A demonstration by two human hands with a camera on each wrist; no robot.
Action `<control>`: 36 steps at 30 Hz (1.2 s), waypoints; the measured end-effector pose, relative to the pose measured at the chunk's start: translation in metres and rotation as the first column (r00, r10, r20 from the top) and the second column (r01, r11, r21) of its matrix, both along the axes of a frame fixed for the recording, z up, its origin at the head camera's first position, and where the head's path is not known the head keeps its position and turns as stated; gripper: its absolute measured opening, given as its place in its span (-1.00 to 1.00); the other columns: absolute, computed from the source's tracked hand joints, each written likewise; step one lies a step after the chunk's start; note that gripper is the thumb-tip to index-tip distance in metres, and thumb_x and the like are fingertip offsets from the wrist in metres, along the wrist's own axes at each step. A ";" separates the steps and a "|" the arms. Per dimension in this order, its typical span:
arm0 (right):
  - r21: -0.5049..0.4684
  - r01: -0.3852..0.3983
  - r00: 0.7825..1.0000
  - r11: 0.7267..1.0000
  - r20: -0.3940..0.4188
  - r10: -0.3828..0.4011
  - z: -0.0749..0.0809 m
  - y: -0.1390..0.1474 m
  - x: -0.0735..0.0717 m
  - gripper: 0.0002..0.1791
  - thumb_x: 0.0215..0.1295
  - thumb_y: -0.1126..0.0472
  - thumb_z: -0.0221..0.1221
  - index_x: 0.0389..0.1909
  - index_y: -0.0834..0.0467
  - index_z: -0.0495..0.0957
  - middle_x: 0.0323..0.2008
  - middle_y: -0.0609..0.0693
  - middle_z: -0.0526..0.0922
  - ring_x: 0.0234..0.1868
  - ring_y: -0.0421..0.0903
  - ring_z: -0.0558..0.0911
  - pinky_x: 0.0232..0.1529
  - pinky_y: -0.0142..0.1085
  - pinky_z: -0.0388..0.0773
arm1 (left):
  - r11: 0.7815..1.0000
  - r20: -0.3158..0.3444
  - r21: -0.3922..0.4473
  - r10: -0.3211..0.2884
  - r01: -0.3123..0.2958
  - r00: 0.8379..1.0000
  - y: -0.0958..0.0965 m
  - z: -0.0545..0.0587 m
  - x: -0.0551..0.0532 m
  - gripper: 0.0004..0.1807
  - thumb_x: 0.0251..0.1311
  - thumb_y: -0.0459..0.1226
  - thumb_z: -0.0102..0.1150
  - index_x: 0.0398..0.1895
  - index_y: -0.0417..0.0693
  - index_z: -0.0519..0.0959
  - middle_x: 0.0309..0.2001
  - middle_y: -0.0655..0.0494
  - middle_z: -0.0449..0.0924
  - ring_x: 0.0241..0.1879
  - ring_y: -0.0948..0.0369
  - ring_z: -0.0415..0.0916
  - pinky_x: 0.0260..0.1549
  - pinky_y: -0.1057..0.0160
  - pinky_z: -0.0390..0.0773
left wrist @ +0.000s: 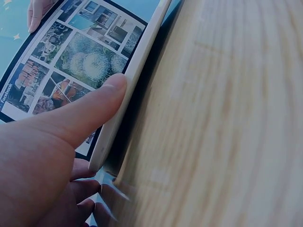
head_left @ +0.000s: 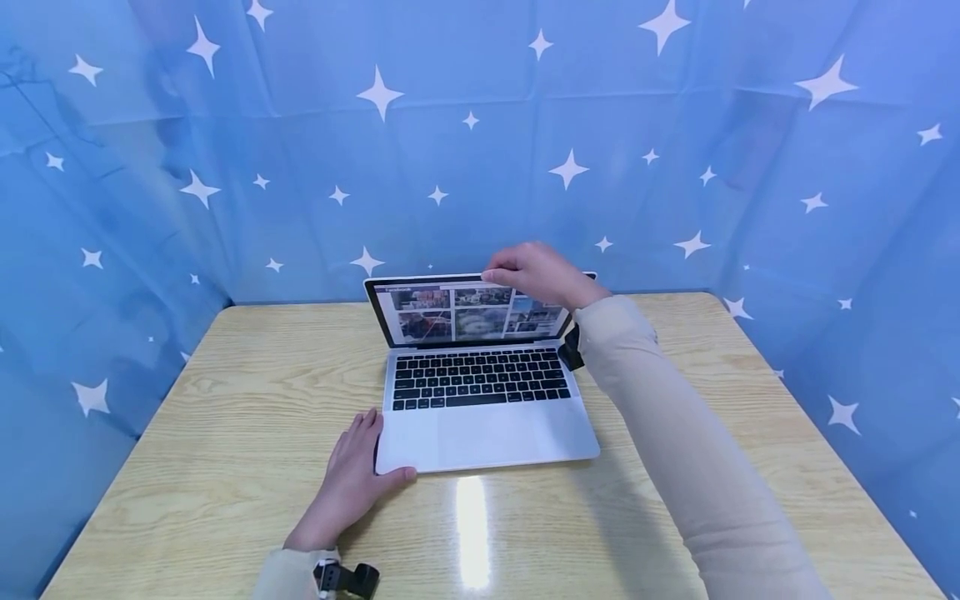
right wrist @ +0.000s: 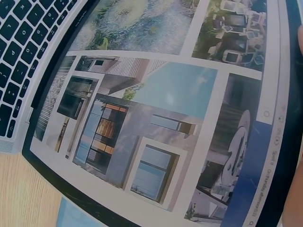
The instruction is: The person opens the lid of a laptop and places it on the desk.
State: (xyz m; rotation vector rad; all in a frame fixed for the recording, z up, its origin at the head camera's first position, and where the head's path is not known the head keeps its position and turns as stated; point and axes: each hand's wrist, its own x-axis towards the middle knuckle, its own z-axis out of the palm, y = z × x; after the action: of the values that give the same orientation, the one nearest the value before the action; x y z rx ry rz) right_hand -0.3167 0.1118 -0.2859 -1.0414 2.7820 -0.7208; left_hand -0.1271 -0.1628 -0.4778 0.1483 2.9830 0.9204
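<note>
Reads "Facebook" (head_left: 394, 289) on the laptop screen (head_left: 457, 305), near the top left corner; bears small, blurred print (right wrist: 273, 172) along the top edge.

A pale wooden desk (head_left: 262, 400) with streaky grain and rounded far corners carries an open laptop (head_left: 487, 437), whose silver base lies flat on the wood. Bare desktop stretches to the laptop's left and right. Just in front of the laptop, a bright strip of glare (head_left: 472, 533) shows on the surface; a soft shadow (head_left: 626, 517) falls near its front right corner.
</note>
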 end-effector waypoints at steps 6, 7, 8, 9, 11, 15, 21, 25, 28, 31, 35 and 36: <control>0.022 0.013 0.998 1.000 -0.057 -0.012 -0.002 -0.002 -0.004 -0.74 0.30 -0.06 -0.06 -0.24 -0.10 0.57 -0.40 -0.18 0.58 -0.55 -0.13 0.40 -0.40 -0.26 0.35 | 1.000 0.005 0.009 0.005 -0.005 1.000 0.000 0.000 0.000 0.18 -0.24 0.32 0.13 0.33 -0.26 0.02 0.35 -0.20 -0.08 0.32 -0.11 -0.25 0.22 -0.13 -0.20; 0.029 0.018 0.997 0.999 -0.072 -0.016 -0.003 -0.002 -0.004 -0.74 0.30 -0.06 -0.07 -0.23 -0.10 0.57 -0.40 -0.19 0.58 -0.55 -0.14 0.42 -0.40 -0.26 0.35 | 1.000 0.007 0.008 0.005 -0.005 1.000 0.000 0.000 0.000 0.18 -0.24 0.33 0.13 0.33 -0.26 0.02 0.35 -0.19 -0.08 0.32 -0.11 -0.25 0.22 -0.13 -0.20; 0.036 0.022 0.996 0.999 -0.086 -0.019 -0.004 -0.003 -0.005 -0.73 0.31 -0.06 -0.08 -0.21 -0.11 0.57 -0.38 -0.20 0.58 -0.53 -0.16 0.43 -0.39 -0.27 0.36 | 1.000 0.008 0.008 0.005 -0.006 1.000 0.000 0.000 0.000 0.17 -0.24 0.32 0.13 0.33 -0.26 0.02 0.35 -0.19 -0.08 0.32 -0.11 -0.25 0.22 -0.12 -0.20; 0.038 0.026 0.995 0.999 -0.096 -0.022 -0.004 -0.003 -0.005 -0.73 0.31 -0.06 -0.08 -0.20 -0.11 0.56 -0.36 -0.20 0.59 -0.51 -0.17 0.44 -0.37 -0.27 0.36 | 1.000 0.009 0.009 0.006 -0.006 1.000 -0.001 0.000 0.000 0.17 -0.24 0.32 0.13 0.33 -0.26 0.02 0.35 -0.19 -0.08 0.32 -0.10 -0.25 0.22 -0.12 -0.20; 0.043 0.035 0.992 0.998 -0.122 -0.029 -0.005 -0.003 -0.005 -0.71 0.31 -0.06 -0.08 -0.17 -0.10 0.56 -0.33 -0.20 0.59 -0.48 -0.20 0.46 -0.34 -0.27 0.39 | 1.000 0.011 0.010 0.007 -0.007 1.000 0.000 0.001 0.000 0.17 -0.23 0.32 0.14 0.33 -0.26 0.01 0.35 -0.19 -0.08 0.33 -0.10 -0.25 0.22 -0.12 -0.20; 0.047 0.052 0.986 0.998 -0.164 -0.044 -0.006 -0.004 -0.005 -0.67 0.30 -0.08 -0.09 -0.11 -0.07 0.56 -0.27 -0.17 0.61 -0.44 -0.22 0.49 -0.28 -0.25 0.42 | 1.000 0.015 0.008 0.014 -0.014 1.000 0.001 0.001 0.000 0.16 -0.23 0.29 0.16 0.34 -0.25 0.01 0.34 -0.20 -0.08 0.33 -0.10 -0.26 0.23 -0.11 -0.21; 0.075 0.096 0.978 0.993 -0.195 -0.080 -0.008 -0.007 -0.003 -0.60 0.29 -0.12 -0.11 -0.06 -0.05 0.55 -0.23 -0.13 0.62 -0.46 -0.22 0.50 -0.27 -0.24 0.43 | 1.000 0.033 -0.009 0.015 -0.015 0.999 0.001 0.001 0.000 0.17 -0.23 0.29 0.16 0.34 -0.25 0.00 0.35 -0.18 -0.10 0.33 -0.09 -0.27 0.23 -0.10 -0.22; 0.105 0.123 0.974 0.987 -0.205 -0.099 -0.005 -0.010 -0.002 -0.60 0.31 -0.12 -0.13 -0.01 -0.06 0.53 -0.14 -0.11 0.61 -0.38 -0.19 0.54 -0.22 -0.21 0.45 | 1.000 0.027 -0.007 0.017 -0.016 0.999 0.001 0.002 0.000 0.16 -0.23 0.28 0.18 0.33 -0.26 0.01 0.35 -0.18 -0.10 0.33 -0.09 -0.27 0.23 -0.10 -0.22; 0.133 0.154 0.969 0.979 -0.215 -0.124 -0.003 -0.013 -0.003 -0.59 0.32 -0.11 -0.14 0.03 -0.06 0.51 -0.11 -0.11 0.59 -0.43 -0.18 0.52 -0.29 -0.22 0.42 | 1.000 0.017 -0.006 0.016 -0.016 1.000 0.002 0.002 -0.001 0.16 -0.23 0.28 0.18 0.33 -0.26 0.01 0.35 -0.18 -0.10 0.33 -0.09 -0.26 0.23 -0.10 -0.22; 0.133 0.184 0.964 0.974 -0.220 -0.152 -0.001 -0.015 -0.002 -0.61 0.33 -0.11 -0.15 -0.01 -0.08 0.52 -0.29 -0.12 0.61 -0.57 -0.14 0.42 -0.41 -0.23 0.33 | 1.000 0.013 -0.005 0.015 -0.015 1.000 0.003 0.002 -0.001 0.16 -0.23 0.28 0.18 0.33 -0.26 0.01 0.35 -0.18 -0.11 0.33 -0.08 -0.26 0.23 -0.10 -0.22; 0.110 0.208 0.957 0.972 -0.229 -0.179 -0.002 -0.017 -0.001 -0.65 0.33 -0.09 -0.15 -0.15 -0.08 0.56 -0.54 -0.11 0.51 -0.55 -0.11 0.40 -0.39 -0.21 0.31 | 1.000 0.019 -0.001 0.025 -0.025 1.000 0.003 0.002 0.001 0.16 -0.25 0.28 0.19 0.33 -0.25 0.02 0.35 -0.17 -0.10 0.33 -0.08 -0.26 0.24 -0.10 -0.22; 0.107 0.216 0.955 0.970 -0.229 -0.188 -0.003 -0.018 0.000 -0.66 0.33 -0.09 -0.14 -0.15 -0.08 0.56 -0.49 -0.12 0.53 -0.50 -0.13 0.43 -0.32 -0.19 0.33 | 1.000 0.022 -0.003 0.029 -0.029 0.999 0.003 0.002 0.002 0.16 -0.25 0.28 0.19 0.33 -0.25 0.02 0.36 -0.16 -0.10 0.33 -0.07 -0.26 0.24 -0.09 -0.22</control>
State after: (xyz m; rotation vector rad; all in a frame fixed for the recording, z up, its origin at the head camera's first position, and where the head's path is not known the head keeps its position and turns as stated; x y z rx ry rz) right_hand -0.3168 0.0941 -0.2885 -0.8674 3.1093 -0.4578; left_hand -0.1255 -0.1601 -0.4754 0.0951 2.9735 0.9152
